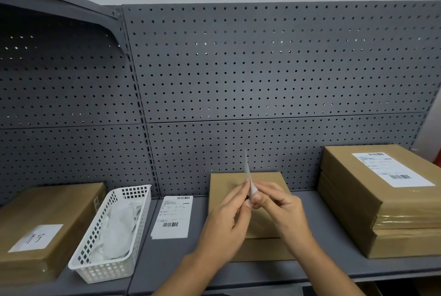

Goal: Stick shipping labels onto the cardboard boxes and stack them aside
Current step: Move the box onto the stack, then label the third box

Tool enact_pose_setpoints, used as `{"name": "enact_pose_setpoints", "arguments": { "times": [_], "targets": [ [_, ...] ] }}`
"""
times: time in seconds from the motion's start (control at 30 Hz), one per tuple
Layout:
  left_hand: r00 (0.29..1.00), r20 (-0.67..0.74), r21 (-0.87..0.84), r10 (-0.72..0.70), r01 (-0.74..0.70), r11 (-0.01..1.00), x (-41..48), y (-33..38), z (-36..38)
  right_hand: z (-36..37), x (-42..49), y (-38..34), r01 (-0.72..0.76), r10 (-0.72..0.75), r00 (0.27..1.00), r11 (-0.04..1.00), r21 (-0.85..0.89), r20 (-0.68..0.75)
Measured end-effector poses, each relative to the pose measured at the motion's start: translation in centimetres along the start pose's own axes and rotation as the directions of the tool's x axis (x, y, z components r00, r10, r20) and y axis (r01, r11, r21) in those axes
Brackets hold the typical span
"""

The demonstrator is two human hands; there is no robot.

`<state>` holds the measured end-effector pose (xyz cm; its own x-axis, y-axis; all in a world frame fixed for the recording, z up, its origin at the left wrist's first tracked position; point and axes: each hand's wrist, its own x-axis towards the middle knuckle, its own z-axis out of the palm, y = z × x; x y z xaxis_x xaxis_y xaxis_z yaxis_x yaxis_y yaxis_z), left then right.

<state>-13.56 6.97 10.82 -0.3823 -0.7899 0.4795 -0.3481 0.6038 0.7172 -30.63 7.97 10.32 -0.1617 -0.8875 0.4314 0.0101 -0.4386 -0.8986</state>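
Note:
A plain cardboard box (267, 178) lies on the grey shelf straight ahead. Above it my left hand (226, 219) and my right hand (279, 207) pinch a white shipping label (248, 171) between fingertips; the label stands on edge, seen nearly side-on. A small pile of shipping labels (172, 217) lies flat on the shelf left of the box. At the right, two stacked cardboard boxes (381, 200) carry a stuck label (391, 169) on top.
A white plastic basket (133, 202) with crumpled white backing paper stands left of the loose labels. Further left lies a cardboard box (47, 205) with a handwritten white note. A grey pegboard (262, 68) backs the shelf (167, 262).

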Motion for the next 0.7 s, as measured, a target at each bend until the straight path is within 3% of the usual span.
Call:
{"name": "enact_pose_setpoints", "arguments": {
  "times": [0.7],
  "targets": [
    [0.996,-0.063,-0.163,-0.055,0.044,0.986,1.0,-1.0,0.6,0.2,0.2,1.3,-0.012,0.011,0.999,0.999,-0.039,-0.047]
  ]
}}
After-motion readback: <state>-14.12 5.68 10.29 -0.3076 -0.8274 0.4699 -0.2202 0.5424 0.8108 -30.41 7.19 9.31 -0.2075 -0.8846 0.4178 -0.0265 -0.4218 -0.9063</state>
